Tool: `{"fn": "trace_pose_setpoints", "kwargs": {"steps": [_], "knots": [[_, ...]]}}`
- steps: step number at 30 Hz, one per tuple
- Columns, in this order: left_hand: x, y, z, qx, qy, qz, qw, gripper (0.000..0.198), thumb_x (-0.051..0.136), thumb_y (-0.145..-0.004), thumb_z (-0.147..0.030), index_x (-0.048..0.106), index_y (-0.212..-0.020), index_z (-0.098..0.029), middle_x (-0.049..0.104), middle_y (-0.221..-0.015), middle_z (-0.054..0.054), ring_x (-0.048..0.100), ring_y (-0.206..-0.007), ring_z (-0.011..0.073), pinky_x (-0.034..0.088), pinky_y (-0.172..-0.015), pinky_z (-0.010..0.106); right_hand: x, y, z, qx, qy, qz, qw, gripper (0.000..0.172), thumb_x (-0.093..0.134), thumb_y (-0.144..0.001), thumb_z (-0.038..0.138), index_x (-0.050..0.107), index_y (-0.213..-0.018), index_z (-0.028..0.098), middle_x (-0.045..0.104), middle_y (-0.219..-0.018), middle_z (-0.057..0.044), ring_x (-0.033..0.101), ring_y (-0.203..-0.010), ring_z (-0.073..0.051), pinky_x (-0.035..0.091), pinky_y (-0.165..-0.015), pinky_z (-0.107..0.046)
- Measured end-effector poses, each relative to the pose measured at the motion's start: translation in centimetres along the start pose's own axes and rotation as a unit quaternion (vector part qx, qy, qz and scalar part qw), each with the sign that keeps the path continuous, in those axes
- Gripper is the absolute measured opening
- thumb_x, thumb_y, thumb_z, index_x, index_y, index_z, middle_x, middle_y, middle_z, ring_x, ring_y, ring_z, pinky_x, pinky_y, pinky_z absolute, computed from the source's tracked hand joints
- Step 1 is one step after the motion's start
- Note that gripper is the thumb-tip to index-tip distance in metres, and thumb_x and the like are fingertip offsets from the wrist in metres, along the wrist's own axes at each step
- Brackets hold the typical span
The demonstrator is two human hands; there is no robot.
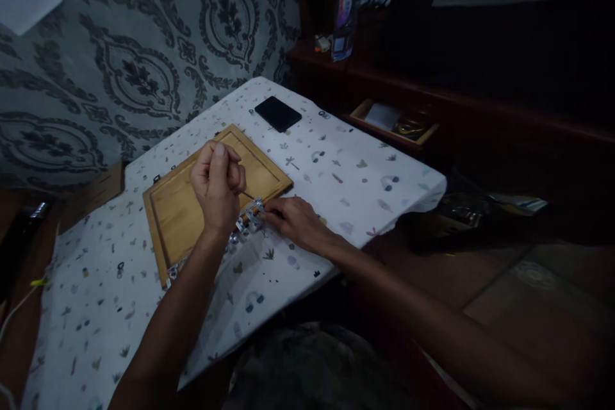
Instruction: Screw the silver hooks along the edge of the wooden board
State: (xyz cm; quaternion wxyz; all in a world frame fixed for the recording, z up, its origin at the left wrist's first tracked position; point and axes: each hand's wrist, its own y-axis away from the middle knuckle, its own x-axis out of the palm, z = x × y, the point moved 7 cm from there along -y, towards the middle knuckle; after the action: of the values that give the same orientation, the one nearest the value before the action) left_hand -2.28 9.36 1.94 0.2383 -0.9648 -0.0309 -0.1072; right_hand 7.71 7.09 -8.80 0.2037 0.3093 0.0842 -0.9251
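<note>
A wooden tray (259, 170) lies on a table covered with a white printed cloth (355, 179). My left hand (217, 186) hovers over the tray's near edge, fingers pinched round a thin stick-like tool whose tip points down to the right. My right hand (294, 221) rests on the cloth beside the tray's near corner, fingers curled on a row of small shiny metal pieces (246, 223) that runs along the tray's front edge. What the metal pieces are is too dark to tell.
A black flat phone-like object (277, 113) lies at the table's far end. Patterned wall (144, 45) stands behind. A dark wooden cabinet (456, 77) with an open drawer (393, 122) is on the right, a bottle (344, 13) on top. Tiled floor lies lower right.
</note>
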Motion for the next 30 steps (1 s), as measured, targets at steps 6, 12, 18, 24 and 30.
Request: {"fn": "trace_pose_setpoints", "kwargs": {"steps": [6, 12, 18, 24, 30], "knots": [[0.0, 0.0, 0.3, -0.008, 0.002, -0.006, 1.0, 0.035, 0.074, -0.083, -0.042, 0.056, -0.065, -0.017, 0.029, -0.044, -0.01, 0.019, -0.035, 0.003, 0.019, -0.035, 0.017, -0.1, 0.0, 0.2, 0.004, -0.004, 0.002, 1.0, 0.022, 0.056, -0.098, 0.028, 0.072, -0.085, 0.018, 0.069, -0.078, -0.002, 0.055, -0.072, -0.014, 0.034, -0.068, -0.026], [0.4, -0.1, 0.7, -0.042, -0.013, 0.034, 0.998, 0.03, 0.071, -0.085, -0.04, 0.057, -0.07, -0.018, 0.027, -0.045, -0.01, 0.017, -0.037, 0.0039, 0.016, -0.037, 0.017, -0.2, 0.1, 0.2, 0.008, -0.007, 0.003, 1.0, 0.021, 0.056, -0.097, 0.027, 0.071, -0.085, 0.018, 0.069, -0.079, -0.002, 0.055, -0.072, -0.014, 0.034, -0.067, -0.026], [0.1, -0.5, 0.4, -0.048, -0.116, 0.031, 0.992, 0.029, 0.066, -0.09, -0.047, 0.058, -0.084, -0.02, 0.05, -0.059, -0.004, 0.046, -0.051, 0.0086, 0.041, -0.049, 0.02, -0.1, 0.0, 0.2, 0.003, -0.004, 0.007, 1.0, 0.022, 0.057, -0.097, 0.028, 0.072, -0.086, 0.018, 0.07, -0.079, -0.003, 0.056, -0.071, -0.014, 0.034, -0.068, -0.026], [-0.2, -0.2, 0.3, -0.031, -0.044, -0.034, 0.998, 0.029, 0.072, -0.087, -0.045, 0.055, -0.082, -0.022, 0.035, -0.052, -0.009, 0.032, -0.042, 0.0066, 0.029, -0.041, 0.018, 0.0, 0.0, 0.0, 0.0, 0.01, 0.003, 1.0, 0.02, 0.058, -0.097, 0.027, 0.072, -0.087, 0.018, 0.071, -0.08, -0.003, 0.058, -0.073, -0.015, 0.033, -0.068, -0.026], [0.5, -0.7, 1.2, -0.031, -0.013, -0.021, 0.999, 0.036, 0.068, -0.089, -0.048, 0.057, -0.07, -0.019, 0.022, -0.046, -0.01, 0.017, -0.035, 0.0046, 0.014, -0.035, 0.02, -0.2, 0.1, 0.3, 0.001, -0.003, 0.01, 1.0, 0.019, 0.058, -0.097, 0.027, 0.072, -0.087, 0.018, 0.072, -0.083, -0.003, 0.061, -0.077, -0.015, 0.036, -0.071, -0.026]]}}
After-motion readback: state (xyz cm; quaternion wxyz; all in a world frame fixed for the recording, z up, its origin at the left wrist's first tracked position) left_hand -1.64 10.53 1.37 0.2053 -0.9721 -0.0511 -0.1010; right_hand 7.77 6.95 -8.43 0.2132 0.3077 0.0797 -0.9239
